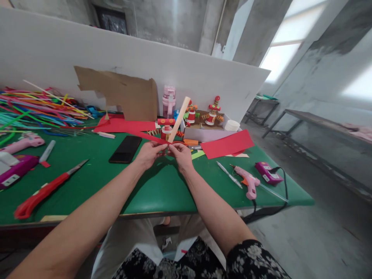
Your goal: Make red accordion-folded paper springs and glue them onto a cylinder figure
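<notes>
My left hand [150,153] and my right hand [181,155] meet above the near middle of the table, fingertips pinched together. Between them is a thin red paper strip [145,136], its long end reaching out to the left. A flat pale wooden stick [180,118] rises tilted from the fingertips, its lower end against the strip. The fingers partly hide where stick and strip meet. Just behind stands a small red-and-white paper-cup figure [166,133]. Two finished-looking figures, one with a red ball top [214,112], stand farther back to the right.
A black phone [126,149] and a red-handled knife [48,192] lie left. Pink glue guns lie on both sides; the right one [247,181] has a trailing cord. Red paper sheets [228,144], a pen [229,174], a pink bottle [169,101] and pipe cleaners [37,108] surround the hands.
</notes>
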Action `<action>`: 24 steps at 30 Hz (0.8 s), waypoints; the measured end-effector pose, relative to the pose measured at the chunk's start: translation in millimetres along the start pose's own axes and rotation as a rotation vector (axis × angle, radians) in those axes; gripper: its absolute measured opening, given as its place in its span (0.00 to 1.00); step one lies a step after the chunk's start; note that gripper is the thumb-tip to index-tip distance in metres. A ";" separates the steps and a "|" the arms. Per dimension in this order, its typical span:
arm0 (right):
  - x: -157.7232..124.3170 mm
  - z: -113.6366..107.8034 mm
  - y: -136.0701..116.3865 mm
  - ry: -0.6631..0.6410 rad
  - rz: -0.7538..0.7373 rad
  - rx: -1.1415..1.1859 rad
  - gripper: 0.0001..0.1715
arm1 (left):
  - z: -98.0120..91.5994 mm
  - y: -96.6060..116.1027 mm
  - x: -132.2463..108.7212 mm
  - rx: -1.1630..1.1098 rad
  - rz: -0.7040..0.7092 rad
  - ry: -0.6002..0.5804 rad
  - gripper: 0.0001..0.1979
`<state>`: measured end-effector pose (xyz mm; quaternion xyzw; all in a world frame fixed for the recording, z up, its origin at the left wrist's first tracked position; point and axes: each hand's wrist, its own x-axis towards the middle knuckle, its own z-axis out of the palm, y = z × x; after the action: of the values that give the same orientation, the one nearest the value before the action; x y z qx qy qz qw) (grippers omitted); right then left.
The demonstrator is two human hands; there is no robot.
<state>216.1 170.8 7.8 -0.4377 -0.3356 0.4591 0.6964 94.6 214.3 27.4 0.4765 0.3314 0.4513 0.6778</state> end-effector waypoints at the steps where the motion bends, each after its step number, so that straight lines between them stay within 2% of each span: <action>1: -0.2 0.6 0.8 0.012 -0.007 0.012 0.18 | -0.2 -1.5 0.9 -0.010 -0.016 -0.010 0.23; 6: -2.9 3.7 0.5 -0.017 -0.035 0.046 0.17 | 0.1 -7.8 4.2 0.005 0.018 0.003 0.22; 10: -2.7 3.0 -5.1 -0.062 0.033 0.084 0.16 | -0.3 -0.2 2.4 -0.035 0.083 0.018 0.21; 14: 0.0 -2.2 -9.8 -0.035 0.142 0.156 0.13 | -4.3 14.1 -3.1 -0.031 0.097 -0.085 0.20; 18: -0.8 -4.7 -10.4 -0.105 0.232 0.181 0.13 | -9.7 20.7 -7.0 0.027 0.067 -0.195 0.18; 24: -4.8 -3.8 -9.4 -0.161 0.255 0.175 0.12 | -13.0 19.9 -5.7 0.142 0.051 -0.201 0.17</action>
<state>221.0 163.3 14.6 -0.3762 -0.2909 0.6046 0.6390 75.1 216.2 42.0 0.5745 0.2807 0.3937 0.6604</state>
